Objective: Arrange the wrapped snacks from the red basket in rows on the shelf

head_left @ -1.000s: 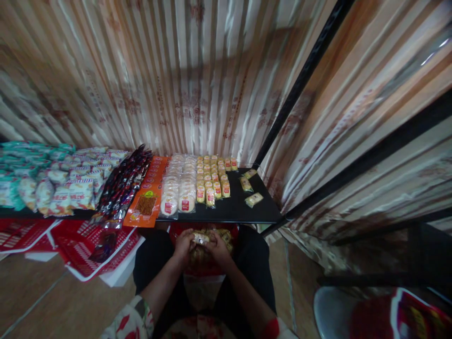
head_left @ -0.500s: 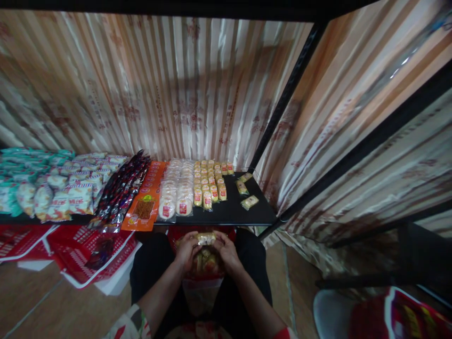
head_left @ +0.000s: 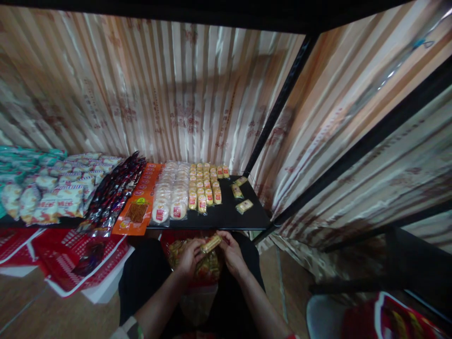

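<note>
Between my two hands is a small yellow wrapped snack pack, tilted up at its right end. The fingers of my left hand close on its left end, and my right hand pinches the right end. Below them a red basket between my knees holds a heap of similar yellow packs. On the black shelf ahead stand rows of yellow snack packs. Three loose packs lie to their right, the nearest loose pack close to the shelf's front edge.
Left along the shelf come round white crackers, an orange snack bag, dark purple packets, white bags and teal bags. Red baskets sit on the floor at left. A black post rises at the shelf's right end.
The pack between my hands has gone from level to tilted, its right end raised. My left hand has shifted lower, and more of the basket's heap shows. The camera view has turned slightly.
</note>
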`<state>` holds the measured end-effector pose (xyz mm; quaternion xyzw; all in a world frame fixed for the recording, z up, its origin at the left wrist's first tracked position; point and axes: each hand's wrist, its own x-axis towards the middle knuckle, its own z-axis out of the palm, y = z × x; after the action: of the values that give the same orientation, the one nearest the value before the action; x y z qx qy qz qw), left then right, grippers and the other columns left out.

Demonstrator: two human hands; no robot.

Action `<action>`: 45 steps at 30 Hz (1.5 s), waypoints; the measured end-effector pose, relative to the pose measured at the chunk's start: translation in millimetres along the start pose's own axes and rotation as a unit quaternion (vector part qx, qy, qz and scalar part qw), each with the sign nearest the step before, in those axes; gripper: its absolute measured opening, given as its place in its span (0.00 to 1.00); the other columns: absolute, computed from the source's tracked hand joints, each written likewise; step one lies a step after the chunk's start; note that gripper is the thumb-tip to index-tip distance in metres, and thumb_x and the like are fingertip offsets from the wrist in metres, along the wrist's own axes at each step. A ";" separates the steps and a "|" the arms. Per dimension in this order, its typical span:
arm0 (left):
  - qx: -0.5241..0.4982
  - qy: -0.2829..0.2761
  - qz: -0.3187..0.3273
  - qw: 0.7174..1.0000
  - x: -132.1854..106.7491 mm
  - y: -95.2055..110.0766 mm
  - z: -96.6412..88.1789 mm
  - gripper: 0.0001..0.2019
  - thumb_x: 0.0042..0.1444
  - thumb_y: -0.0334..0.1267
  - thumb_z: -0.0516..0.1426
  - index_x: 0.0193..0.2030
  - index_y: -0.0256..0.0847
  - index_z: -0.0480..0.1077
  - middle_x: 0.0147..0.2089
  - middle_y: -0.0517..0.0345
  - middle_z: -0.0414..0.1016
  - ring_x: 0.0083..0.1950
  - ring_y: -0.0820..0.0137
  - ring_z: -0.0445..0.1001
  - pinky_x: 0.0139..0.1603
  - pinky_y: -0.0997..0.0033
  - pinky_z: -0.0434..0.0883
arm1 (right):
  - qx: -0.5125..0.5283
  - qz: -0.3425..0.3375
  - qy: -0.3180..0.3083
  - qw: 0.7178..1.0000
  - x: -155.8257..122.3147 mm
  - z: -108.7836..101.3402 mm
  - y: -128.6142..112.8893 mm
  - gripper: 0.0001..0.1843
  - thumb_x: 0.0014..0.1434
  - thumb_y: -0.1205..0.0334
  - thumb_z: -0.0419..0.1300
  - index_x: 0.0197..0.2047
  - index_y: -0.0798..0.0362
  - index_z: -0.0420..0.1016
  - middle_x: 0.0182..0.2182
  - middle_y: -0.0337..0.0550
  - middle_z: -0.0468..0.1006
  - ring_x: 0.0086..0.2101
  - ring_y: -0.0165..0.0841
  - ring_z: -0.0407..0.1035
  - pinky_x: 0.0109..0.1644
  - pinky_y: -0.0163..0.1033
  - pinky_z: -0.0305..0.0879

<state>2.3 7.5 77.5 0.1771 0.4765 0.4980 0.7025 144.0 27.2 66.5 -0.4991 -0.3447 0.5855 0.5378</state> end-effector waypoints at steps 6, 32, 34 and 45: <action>0.007 0.009 0.011 1.000 1.7 -9.0 15.2 0.17 0.35 0.36 0.63 0.37 0.39 0.68 0.38 0.54 0.74 0.41 0.68 0.72 0.43 0.71 0.67 | 0.032 0.011 0.010 0.999 6.7 -0.8 -12.2 0.15 0.33 0.59 0.67 0.25 0.52 0.68 0.43 0.43 0.74 0.41 0.37 0.68 0.43 0.39 0.63; 0.164 0.055 0.223 0.959 23.6 -11.3 55.3 0.08 0.42 0.35 0.58 0.31 0.39 0.63 0.31 0.58 0.71 0.35 0.72 0.71 0.40 0.71 0.67 | -0.096 -0.063 0.030 0.993 1.6 -0.4 -20.6 0.26 0.45 0.49 0.62 0.45 0.54 0.68 0.37 0.46 0.77 0.37 0.37 0.72 0.44 0.42 0.67; 0.178 0.048 0.228 0.956 23.4 -9.0 60.3 0.07 0.43 0.34 0.57 0.30 0.40 0.63 0.30 0.59 0.72 0.34 0.71 0.72 0.39 0.71 0.68 | -0.127 -0.077 0.031 0.988 6.4 -0.4 -19.7 0.25 0.46 0.50 0.61 0.45 0.53 0.68 0.38 0.47 0.77 0.37 0.37 0.72 0.44 0.42 0.68; 0.240 0.020 0.229 0.943 49.7 -16.9 62.7 0.07 0.47 0.29 0.51 0.35 0.39 0.65 0.36 0.56 0.74 0.38 0.72 0.73 0.43 0.72 0.68 | -0.288 -0.142 0.089 0.943 32.4 -9.7 -20.6 0.20 0.46 0.53 0.58 0.42 0.54 0.71 0.35 0.47 0.76 0.32 0.36 0.72 0.35 0.39 0.70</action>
<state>66.8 57.3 71.1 0.4347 0.5429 0.5194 0.4965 161.6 61.2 76.4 -0.6285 -0.5171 0.3316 0.4771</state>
